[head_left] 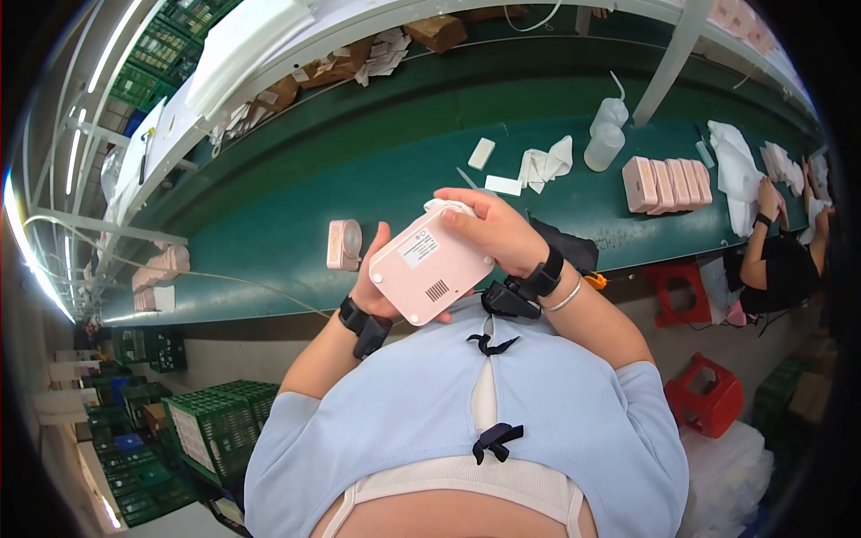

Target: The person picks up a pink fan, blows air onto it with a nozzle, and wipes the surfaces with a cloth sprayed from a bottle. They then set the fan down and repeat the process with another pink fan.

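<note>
A pink box-shaped electronic device (429,269) is tilted up in front of me, its underside showing a white label, a vent grille and small round feet. My left hand (372,285) grips it along its left and near edge, with the fingers hidden behind it. My right hand (498,231) is closed at the far right edge, thumb over the underside. Between those right fingers and the device's far edge shows a bit of white cloth (450,206). Another pink device (344,244) with a round part stands on the green bench, left of my hands.
On the green bench (242,260) lie white blocks (482,153), a crumpled cloth (545,165), squeeze bottles (604,146) and a row of pink devices (667,186). A co-worker (780,260) is at the right. Red stools (706,395) and green crates (220,429) stand below.
</note>
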`<state>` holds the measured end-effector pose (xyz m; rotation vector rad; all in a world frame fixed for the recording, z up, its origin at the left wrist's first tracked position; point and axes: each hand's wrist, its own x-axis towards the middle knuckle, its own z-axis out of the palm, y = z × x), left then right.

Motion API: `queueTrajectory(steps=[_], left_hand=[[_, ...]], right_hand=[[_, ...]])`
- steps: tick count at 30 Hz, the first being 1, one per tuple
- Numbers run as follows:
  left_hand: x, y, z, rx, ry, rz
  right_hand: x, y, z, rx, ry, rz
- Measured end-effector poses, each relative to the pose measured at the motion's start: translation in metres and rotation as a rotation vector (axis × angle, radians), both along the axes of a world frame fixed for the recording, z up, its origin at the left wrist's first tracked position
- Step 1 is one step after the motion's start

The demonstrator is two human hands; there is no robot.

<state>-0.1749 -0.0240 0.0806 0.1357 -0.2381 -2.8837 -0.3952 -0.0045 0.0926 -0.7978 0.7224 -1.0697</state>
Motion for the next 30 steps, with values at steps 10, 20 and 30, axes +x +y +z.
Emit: queueTrajectory(steps=[10, 20, 30], left_hand=[[-0.001, 0.014, -0.007, 0.165, -0.070, 0.182], [0.002, 0.013, -0.029, 0.184, -0.060, 0.373], [0.002, 0.018, -0.051, 0.127, -0.302, 0.408]], right_hand=[[0.010, 0.015, 0.035, -1.091, 1.029, -0.151], [0.004, 0.047, 0.023, -1.081, 1.172, 0.131], [0.041, 0.024, -0.010, -1.272, 0.950, 0.153]])
